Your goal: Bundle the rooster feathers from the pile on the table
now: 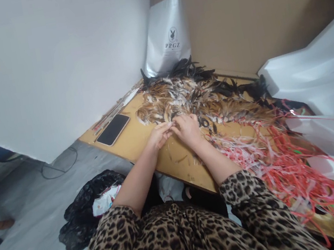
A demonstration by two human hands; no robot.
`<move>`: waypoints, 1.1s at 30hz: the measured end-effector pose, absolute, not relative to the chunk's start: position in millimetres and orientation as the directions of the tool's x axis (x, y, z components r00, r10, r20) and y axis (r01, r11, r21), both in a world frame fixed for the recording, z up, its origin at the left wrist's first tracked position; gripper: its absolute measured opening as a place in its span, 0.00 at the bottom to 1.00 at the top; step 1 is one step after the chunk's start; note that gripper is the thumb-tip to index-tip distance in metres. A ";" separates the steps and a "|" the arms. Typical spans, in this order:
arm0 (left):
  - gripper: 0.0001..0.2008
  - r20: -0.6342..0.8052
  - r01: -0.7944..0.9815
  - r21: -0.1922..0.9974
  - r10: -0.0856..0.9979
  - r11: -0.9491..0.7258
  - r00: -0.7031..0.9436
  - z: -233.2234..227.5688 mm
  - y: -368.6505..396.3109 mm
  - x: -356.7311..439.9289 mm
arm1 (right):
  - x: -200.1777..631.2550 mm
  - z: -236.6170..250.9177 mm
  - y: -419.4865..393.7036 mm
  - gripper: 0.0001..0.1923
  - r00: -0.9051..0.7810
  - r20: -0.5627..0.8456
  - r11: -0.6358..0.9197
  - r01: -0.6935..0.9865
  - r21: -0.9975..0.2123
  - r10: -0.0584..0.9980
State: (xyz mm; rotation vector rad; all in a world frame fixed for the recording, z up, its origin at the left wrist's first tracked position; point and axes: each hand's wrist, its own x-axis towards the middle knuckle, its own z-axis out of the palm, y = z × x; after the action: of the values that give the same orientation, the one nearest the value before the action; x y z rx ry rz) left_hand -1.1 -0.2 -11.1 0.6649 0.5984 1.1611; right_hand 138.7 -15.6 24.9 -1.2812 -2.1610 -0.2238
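Observation:
My left hand (162, 133) and my right hand (187, 128) meet above the near side of a wooden table (139, 143). Their fingertips are pinched together on something small and pale that I cannot make out. Just beyond the fingers spreads a big pile of brown and tan feathers (162, 95), with black feathers (186, 70) along its back edge. The pile partly blends with the fingertips. Loose bits of feather lie on the wood below my right hand.
A dark-screened phone (113, 129) lies to the left. Thin sticks (113, 113) line the wall side. Behind the feathers stands a silver-white bag (167, 34). Tangled red and pink plastic strands (294, 167) cover the right, beside white plastic (312, 69). A black plastic bag (84, 208) sits on the floor.

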 end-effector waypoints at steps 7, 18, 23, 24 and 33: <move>0.06 -0.105 -0.601 0.741 0.937 0.298 0.334 -10.4 -2.7 -0.4 | 140.2 22.8 -15.6 0.12 -0.346 0.595 0.500 0.859 -0.111 0.726; 0.05 -0.160 -0.617 0.760 0.979 0.204 0.126 -11.5 5.0 -4.0 | 197.3 66.7 1.1 0.09 -0.183 0.229 0.261 0.885 -0.385 0.956; 0.06 -0.149 -0.591 0.785 0.983 0.184 0.108 -13.0 6.7 -4.5 | 221.5 71.9 3.0 0.09 -0.209 0.044 0.213 0.928 -0.306 0.977; 0.06 -0.143 -0.593 0.785 0.984 0.179 0.107 -13.1 6.8 -4.7 | 219.4 70.5 2.1 0.08 -0.235 0.012 0.228 0.929 -0.292 0.972; 0.07 -0.153 -0.557 0.810 0.983 0.184 0.101 -12.0 6.6 -4.0 | 181.9 51.5 -2.5 0.08 -0.241 -0.153 0.227 0.968 -0.105 0.958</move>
State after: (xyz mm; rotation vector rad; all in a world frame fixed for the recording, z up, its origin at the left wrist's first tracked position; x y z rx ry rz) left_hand -4.0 6.6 -12.0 0.6656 0.8063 1.2704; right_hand 181.9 -2.5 51.5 -1.9683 -2.5038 0.2848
